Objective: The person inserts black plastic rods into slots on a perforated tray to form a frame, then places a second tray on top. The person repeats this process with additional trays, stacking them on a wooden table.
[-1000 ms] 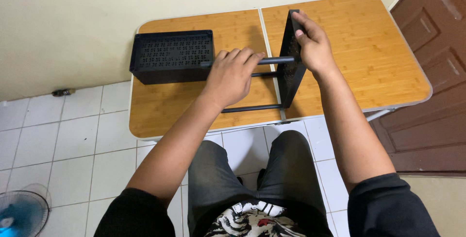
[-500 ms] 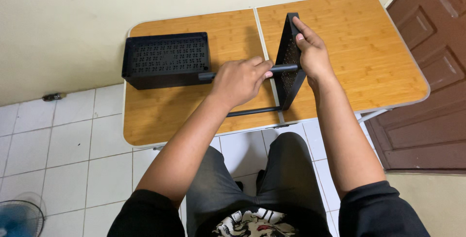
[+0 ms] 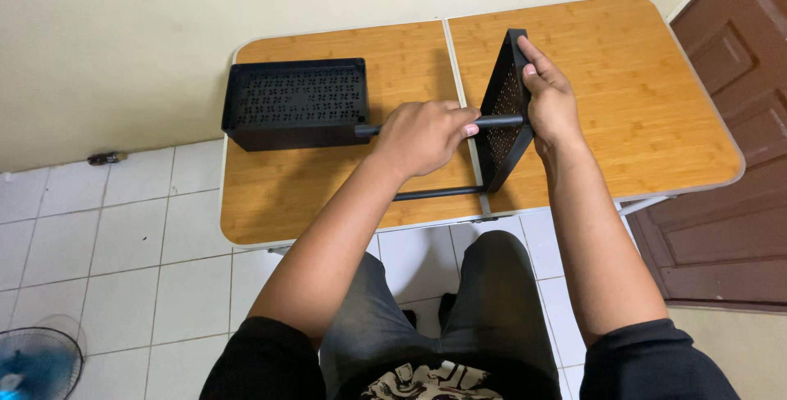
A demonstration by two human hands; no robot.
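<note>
A black perforated tray [image 3: 504, 125] stands on its edge on the wooden folding table [image 3: 648, 113], with black rods sticking out to the left. My right hand [image 3: 548, 97] grips the tray's upper rim from the right side. My left hand [image 3: 426, 134] is closed around the upper black rod [image 3: 500, 121], close to where it meets the tray. A lower black rod [image 3: 434, 193] lies just above the table's front part. A second black perforated tray [image 3: 297, 102] sits flat at the table's back left, apart from both hands.
The table stands against a pale wall over a white tiled floor [image 3: 106, 236]. A brown door [image 3: 738, 162] is at the right. A blue fan [image 3: 37, 363] sits on the floor at the lower left. My legs are under the table's front edge.
My left hand slid right along the upper rod toward the upright tray. My right hand stays on the tray's rim. The view shifted slightly.
</note>
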